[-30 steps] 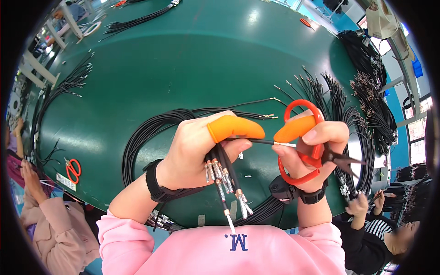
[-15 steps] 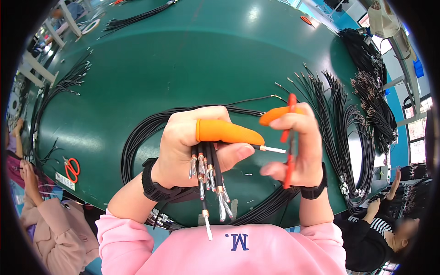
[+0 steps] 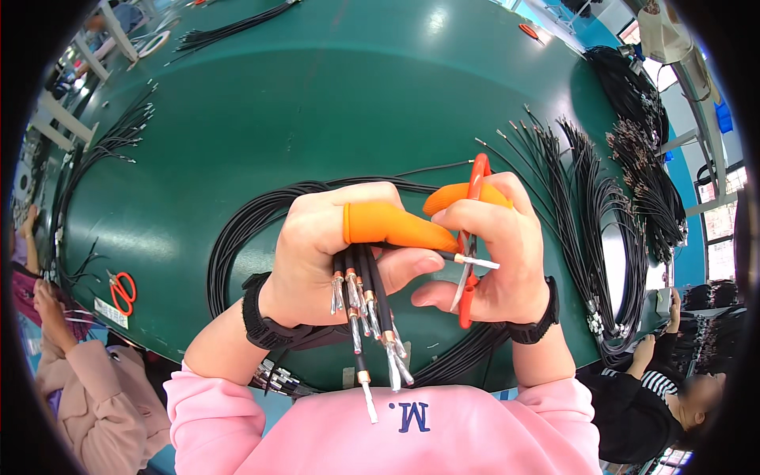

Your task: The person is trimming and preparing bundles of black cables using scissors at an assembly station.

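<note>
My left hand [image 3: 332, 245] grips a bundle of black cables [image 3: 366, 313] whose stripped, foil-wrapped ends hang down toward my chest. An orange finger cot covers its index finger, which pins one cable end [image 3: 471, 260] pointing right. My right hand [image 3: 495, 253], also with an orange cot on a finger, holds orange-handled scissors [image 3: 469, 261] upright, their blades right at that stripped cable end. Both wrists carry black bands.
Coils of black cable [image 3: 237, 237] lie on the green table [image 3: 317, 103] under my hands. More cable bundles [image 3: 602, 214] fan out at right and at far left [image 3: 95, 150]. Spare orange scissors [image 3: 121, 291] lie at left. Other people sit at lower left and lower right.
My right hand turned the scissors from flat to upright and drew in against my left hand. The cable bundle shifted slightly as both hands closed together.
</note>
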`<act>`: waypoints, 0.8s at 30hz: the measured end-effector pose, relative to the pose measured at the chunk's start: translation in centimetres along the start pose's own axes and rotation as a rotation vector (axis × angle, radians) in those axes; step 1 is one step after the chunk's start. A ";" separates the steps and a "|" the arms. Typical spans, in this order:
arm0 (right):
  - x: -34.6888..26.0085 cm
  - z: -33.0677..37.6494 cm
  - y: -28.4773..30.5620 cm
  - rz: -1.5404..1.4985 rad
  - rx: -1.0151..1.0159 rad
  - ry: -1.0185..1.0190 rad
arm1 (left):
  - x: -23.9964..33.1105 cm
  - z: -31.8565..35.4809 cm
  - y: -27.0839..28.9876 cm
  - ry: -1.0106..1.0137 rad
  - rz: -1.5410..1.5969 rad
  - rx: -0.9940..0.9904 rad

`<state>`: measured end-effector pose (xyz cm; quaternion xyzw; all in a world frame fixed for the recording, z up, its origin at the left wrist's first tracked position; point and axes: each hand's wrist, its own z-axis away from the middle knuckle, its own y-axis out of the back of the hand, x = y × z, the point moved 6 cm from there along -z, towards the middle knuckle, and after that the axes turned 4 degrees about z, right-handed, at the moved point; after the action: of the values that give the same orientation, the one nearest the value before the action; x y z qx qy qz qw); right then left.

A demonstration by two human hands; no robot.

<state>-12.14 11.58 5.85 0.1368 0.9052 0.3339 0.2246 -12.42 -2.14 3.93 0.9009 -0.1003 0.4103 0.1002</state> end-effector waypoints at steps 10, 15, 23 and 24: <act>0.3 0.3 -0.3 0.115 -0.134 -0.056 | 0.1 0.0 0.1 0.028 -0.132 -0.023; -0.1 0.4 -0.3 0.093 -0.148 -0.095 | 0.6 0.1 0.0 -0.065 -0.203 -0.009; -0.2 1.0 0.0 -0.195 -0.240 -0.341 | 1.3 0.0 -0.1 -0.130 -0.362 0.064; 0.3 1.3 0.5 -0.258 -0.277 -0.415 | 1.1 0.0 0.0 -0.133 -0.359 0.066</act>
<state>-11.69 12.79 5.18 0.0539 0.7955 0.3877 0.4625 -11.67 -2.22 4.77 0.9323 0.0692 0.3282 0.1355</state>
